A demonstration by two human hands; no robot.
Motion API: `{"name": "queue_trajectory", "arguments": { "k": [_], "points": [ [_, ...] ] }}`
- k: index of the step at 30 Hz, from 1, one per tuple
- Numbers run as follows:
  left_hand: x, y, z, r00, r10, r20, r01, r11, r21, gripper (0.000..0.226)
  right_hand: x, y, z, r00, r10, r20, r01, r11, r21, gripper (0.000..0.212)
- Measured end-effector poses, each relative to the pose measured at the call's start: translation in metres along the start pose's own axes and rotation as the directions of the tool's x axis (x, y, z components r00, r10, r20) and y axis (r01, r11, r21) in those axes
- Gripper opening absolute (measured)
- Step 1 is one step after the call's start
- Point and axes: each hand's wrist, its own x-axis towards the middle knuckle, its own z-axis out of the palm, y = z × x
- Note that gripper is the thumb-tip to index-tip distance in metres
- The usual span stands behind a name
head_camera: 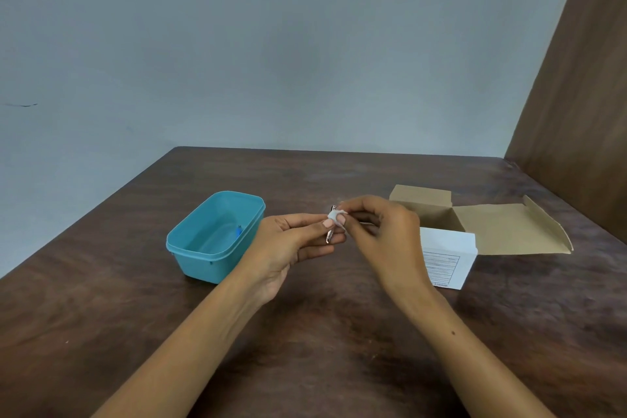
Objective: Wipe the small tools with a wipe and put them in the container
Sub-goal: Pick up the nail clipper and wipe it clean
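A small metal tool (329, 235) is held above the middle of the table, between the two hands of the person. It looks shiny and thin, and most of it is hidden by the fingers, so I cannot tell what kind of tool it is. The left hand (291, 241) grips its lower part between thumb and fingers. The right hand (380, 224) pinches a small white wipe (336, 215) and presses it around the upper end of the tool.

To the left of the hands stands the container (190, 237), a teal plastic box without lid. Inside it, near the right wall, lies a little blue thing (239, 231); it is too small to name.

To the right, just behind the right hand, there is an open cardboard box (448, 248), white outside and brown inside, with its flaps (509, 231) spread out on the table.

All of this rests on a dark brown wooden table (322, 332), which stands against a pale grey wall (271, 44).
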Motion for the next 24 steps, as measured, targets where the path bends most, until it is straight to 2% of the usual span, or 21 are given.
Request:
{"name": "queue_trajectory", "arguments": {
  "k": [4,7,9,12,18,24],
  "points": [
    [0.0,0.001,-0.002,0.999,-0.036,-0.01,0.035,0.997,-0.064,0.022,0.0,-0.004,-0.004,0.993,-0.058,-0.101,0.057,0.998,-0.019,0.011],
    [0.0,0.002,-0.002,0.999,-0.045,-0.019,0.044,0.995,-0.089,0.023,0.0,-0.004,-0.007,0.963,-0.22,-0.155,0.191,0.964,-0.185,0.012],
    [0.001,0.002,-0.001,0.999,-0.038,-0.017,0.037,0.996,-0.079,0.023,0.0,-0.001,-0.005,0.947,-0.301,-0.111,0.264,0.929,-0.26,0.015],
    [0.001,0.002,-0.001,1.0,-0.011,-0.017,0.009,0.997,-0.076,0.022,-0.001,0.003,0.0,0.931,-0.365,-0.009,0.349,0.898,-0.27,0.014],
    [0.001,0.003,-0.005,0.999,0.046,-0.029,-0.047,0.998,-0.039,0.025,0.0,0.006,0.001,0.92,-0.359,0.158,0.39,0.875,-0.287,0.021],
    [-0.003,-0.002,0.002,0.994,0.111,0.018,-0.112,0.99,0.085,0.023,0.002,0.009,-0.002,0.942,-0.334,0.011,0.319,0.889,-0.329,0.021]
  ]
}}
